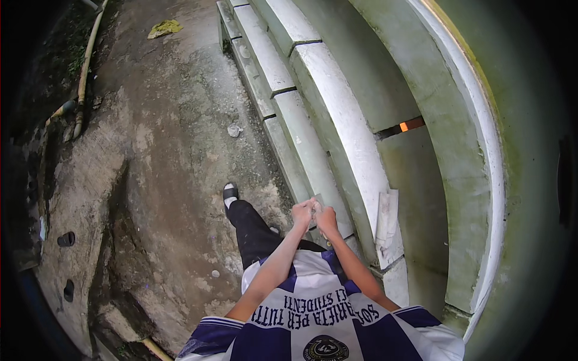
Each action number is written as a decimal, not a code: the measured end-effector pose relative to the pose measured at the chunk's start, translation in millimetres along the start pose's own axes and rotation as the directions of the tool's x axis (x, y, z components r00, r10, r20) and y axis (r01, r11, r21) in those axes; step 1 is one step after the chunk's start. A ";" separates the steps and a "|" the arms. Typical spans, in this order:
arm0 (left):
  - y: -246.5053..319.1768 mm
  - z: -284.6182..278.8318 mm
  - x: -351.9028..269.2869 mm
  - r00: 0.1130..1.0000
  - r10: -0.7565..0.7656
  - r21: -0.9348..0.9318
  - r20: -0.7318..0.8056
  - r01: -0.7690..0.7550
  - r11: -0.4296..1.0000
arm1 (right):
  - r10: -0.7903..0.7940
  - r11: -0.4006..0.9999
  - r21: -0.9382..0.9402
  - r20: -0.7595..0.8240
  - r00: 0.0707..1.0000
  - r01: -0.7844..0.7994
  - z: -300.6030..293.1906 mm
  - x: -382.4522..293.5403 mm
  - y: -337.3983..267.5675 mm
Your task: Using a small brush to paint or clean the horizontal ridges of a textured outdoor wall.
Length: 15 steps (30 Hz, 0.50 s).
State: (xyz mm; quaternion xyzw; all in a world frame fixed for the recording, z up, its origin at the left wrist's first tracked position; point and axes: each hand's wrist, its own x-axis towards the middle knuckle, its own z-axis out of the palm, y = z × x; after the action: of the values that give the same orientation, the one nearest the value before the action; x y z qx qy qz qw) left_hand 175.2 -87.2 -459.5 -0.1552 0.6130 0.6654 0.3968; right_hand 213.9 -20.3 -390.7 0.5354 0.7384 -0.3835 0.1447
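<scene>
My left hand [303, 213] and my right hand [326, 220] meet in front of my waist, above the stepped concrete ledges. A small flat-bladed tool [319, 197], perhaps a putty knife, pokes up from between them, and the right hand's fingers are closed around it. The left fingers are bunched against the blade side; whether they grip anything is hidden. Pale dust or paste whitens the left fingers. To the right of my hands, a crumpled white bag [387, 220] lies on the white-topped ledge [341, 119].
A green wall with a white-edged curved ledge [490, 180] rises at right. Rough concrete ground [176, 158] stretches left, bearing a whitish crumpled lump [234, 130] and a yellow cloth [165, 29]. A pipe [86, 72] and dark slippers [66, 239] lie farther left, beyond a broken concrete edge.
</scene>
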 end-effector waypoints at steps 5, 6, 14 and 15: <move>5.7 -2.7 -1.8 1.000 -0.028 0.086 0.003 0.027 0.996 | -0.066 0.983 0.182 0.154 0.986 0.037 -7.5 -20.7 3.8; 6.4 -3.7 -1.6 0.999 -0.003 0.124 -0.043 0.008 0.992 | -0.125 0.970 0.230 0.201 0.971 0.077 -7.9 -30.5 8.6; 11.1 3.1 -16.8 0.988 -0.078 -0.167 0.131 0.099 0.981 | -0.463 0.882 0.072 -0.050 0.885 0.466 -18.0 -66.2 40.4; 12.1 4.2 -18.0 0.993 -0.077 -0.116 0.089 0.087 0.989 | -0.561 0.826 -0.022 -0.148 0.815 0.564 -18.3 -66.0 39.9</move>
State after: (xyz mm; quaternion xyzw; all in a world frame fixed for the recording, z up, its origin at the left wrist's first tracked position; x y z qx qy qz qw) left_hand 179.1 -88.5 -437.8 -0.1759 0.5476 0.6900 0.4394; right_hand 278.9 -46.7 -353.8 0.3220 0.8678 -0.3766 -0.0360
